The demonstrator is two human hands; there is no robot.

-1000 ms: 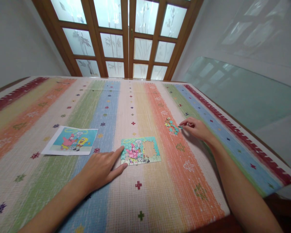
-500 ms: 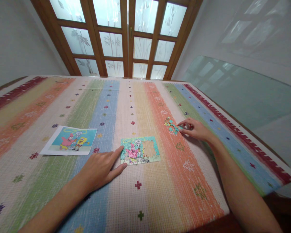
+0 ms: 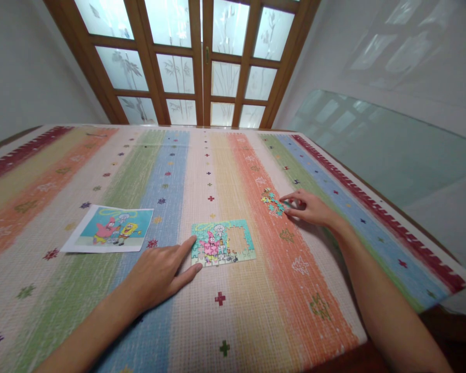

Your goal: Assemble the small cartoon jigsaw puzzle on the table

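Note:
A small cartoon jigsaw puzzle (image 3: 222, 243) lies on the striped tablecloth (image 3: 178, 171), with a gap in its right half. My left hand (image 3: 159, 274) rests flat beside its left edge, index finger and thumb touching that edge, fingers stretched out. A little heap of loose puzzle pieces (image 3: 272, 201) lies to the upper right of the puzzle. My right hand (image 3: 308, 207) is at the heap's right side, its fingertips pinched together at the pieces; whether a piece is between them is too small to make out.
A printed cartoon reference picture (image 3: 111, 229) lies to the left of the puzzle. Behind the table stand wooden doors with frosted glass (image 3: 202, 62). The table's right edge (image 3: 392, 217) runs along a glass panel and wall.
My right hand has slid slightly left into the heap of pieces. My left hand stays put at the puzzle's edge. The view has shifted a little.

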